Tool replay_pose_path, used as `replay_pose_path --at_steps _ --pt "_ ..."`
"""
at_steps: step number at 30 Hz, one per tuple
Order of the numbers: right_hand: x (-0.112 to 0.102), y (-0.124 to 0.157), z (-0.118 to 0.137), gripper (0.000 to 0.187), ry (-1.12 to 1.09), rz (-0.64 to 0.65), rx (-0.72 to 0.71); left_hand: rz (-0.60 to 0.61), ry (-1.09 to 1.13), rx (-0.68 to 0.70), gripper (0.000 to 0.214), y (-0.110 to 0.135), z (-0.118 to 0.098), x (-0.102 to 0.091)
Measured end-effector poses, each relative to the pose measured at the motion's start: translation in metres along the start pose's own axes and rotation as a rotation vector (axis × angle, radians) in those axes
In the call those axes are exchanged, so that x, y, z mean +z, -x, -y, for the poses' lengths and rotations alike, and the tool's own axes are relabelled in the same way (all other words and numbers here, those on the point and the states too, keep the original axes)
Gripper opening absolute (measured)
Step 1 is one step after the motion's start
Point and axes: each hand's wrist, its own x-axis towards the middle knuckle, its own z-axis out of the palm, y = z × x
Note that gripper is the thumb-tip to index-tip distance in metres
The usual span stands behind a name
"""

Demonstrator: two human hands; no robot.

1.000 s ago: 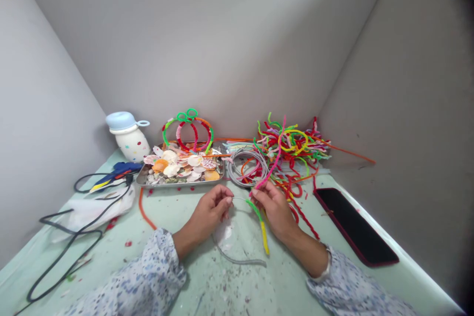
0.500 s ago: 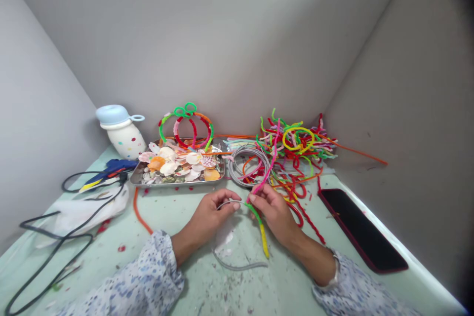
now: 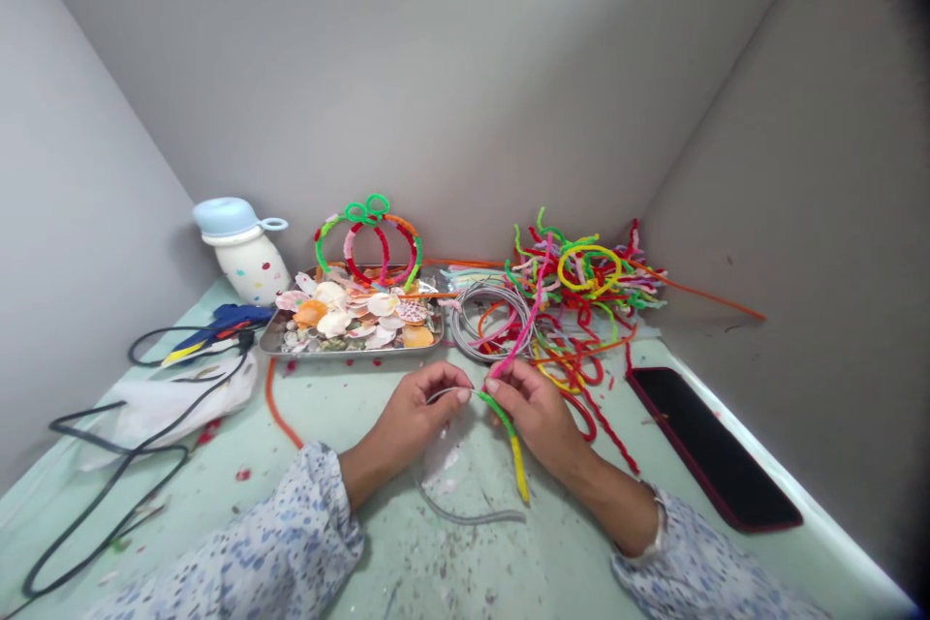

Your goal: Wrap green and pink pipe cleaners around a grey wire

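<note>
Between thumb and fingers my left hand point(image 3: 418, 412) pinches a thin grey wire point(image 3: 465, 515), which curves down and round to a loose end above the table. One stretch of that wire is wrapped in green and yellow fuzzy pipe cleaner point(image 3: 518, 460), hanging below my right hand. My right hand point(image 3: 534, 407) is closed on a bright pink pipe cleaner point(image 3: 534, 310) where it meets the green wrapping; its long free end points upward. Just behind my hands lies a coil of grey wire point(image 3: 459, 334).
A metal tray point(image 3: 349, 355) of seashells stands behind, with pipe-cleaner rings point(image 3: 370, 237) on it. A heap of coloured pipe cleaners point(image 3: 581, 276) is at back right, a phone point(image 3: 712, 450) at right. Left are a bottle point(image 3: 251, 262), blue-handled pliers point(image 3: 232, 318) and a black cable point(image 3: 138, 450).
The view has shifted slightly. Both hands stay at nearly the same place, and the pink pipe cleaner's base sits a little closer against the green wrapping.
</note>
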Motion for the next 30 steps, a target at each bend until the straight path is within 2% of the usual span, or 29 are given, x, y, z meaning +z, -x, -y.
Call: replay_pose_path --at_steps 11,22,30 --pt "0.0012 0.0005 0.0003 0.017 0.019 0.017 0.001 0.045 -0.043 -0.004 0.027 -0.0019 -0.0010 0.0015" --pt "-0.0007 0.0020 0.0008 0.017 0.021 0.094 -0.024 0.063 0.023 -0.033 0.022 -0.0040 0.0061 -0.0022" --pt "0.0014 0.0009 0.0023 0.016 0.078 0.057 -0.008 0.081 0.066 -0.060 0.022 -0.0034 0.0009 -0.0039"
